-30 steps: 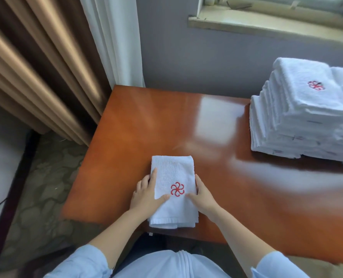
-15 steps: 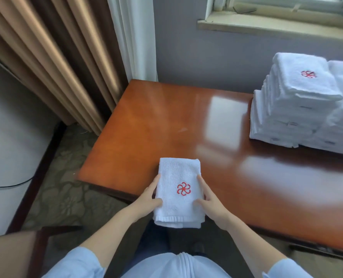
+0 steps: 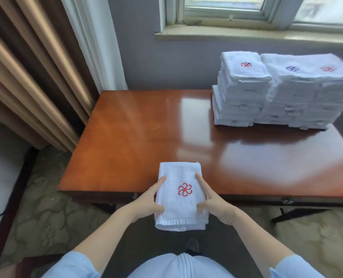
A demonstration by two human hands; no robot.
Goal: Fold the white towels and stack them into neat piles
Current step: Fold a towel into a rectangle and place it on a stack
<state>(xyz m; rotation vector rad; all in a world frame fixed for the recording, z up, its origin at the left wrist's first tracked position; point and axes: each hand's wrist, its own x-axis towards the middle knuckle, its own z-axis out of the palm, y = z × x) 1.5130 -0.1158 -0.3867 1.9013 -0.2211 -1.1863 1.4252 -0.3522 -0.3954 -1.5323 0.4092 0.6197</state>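
Lifted toward the worktop's (image 3: 126,137) near edge, the folded towel (image 3: 181,195) sits in the grip of left hand (image 3: 146,203) and right hand (image 3: 212,203); soft, light, best held along both sides.

Your single head camera looks forward and steeply down from close above the glossy orange-brown wooden table (image 3: 138,137), facing the grey window wall (image 3: 166,63).

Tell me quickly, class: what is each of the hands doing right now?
Left hand: closed on the left edge of the folded towel.
Right hand: closed on the towel's right edge.
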